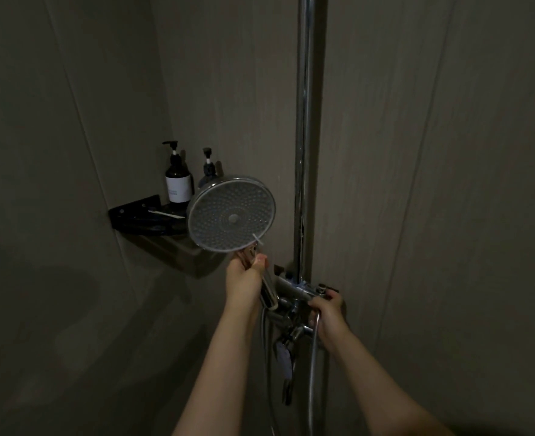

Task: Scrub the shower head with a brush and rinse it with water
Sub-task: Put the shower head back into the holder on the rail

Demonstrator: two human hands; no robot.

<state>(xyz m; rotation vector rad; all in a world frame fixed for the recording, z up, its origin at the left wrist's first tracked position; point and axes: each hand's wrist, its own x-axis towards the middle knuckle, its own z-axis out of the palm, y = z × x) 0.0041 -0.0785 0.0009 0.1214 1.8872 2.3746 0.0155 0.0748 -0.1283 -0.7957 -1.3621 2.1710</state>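
A round chrome shower head with a grey nozzle face points toward me, held up in front of the corner shelf. My left hand grips its chrome handle just below the disc. A thin white stick, maybe a small brush, crosses the disc's lower rim above my fingers. My right hand curls round the handle at the right end of the chrome mixer valve. No water is visible coming from the head.
A vertical chrome riser pipe runs up the wall. A black corner shelf holds two dark pump bottles and a white stick-like item. The shower hose hangs below the valve. The room is dim.
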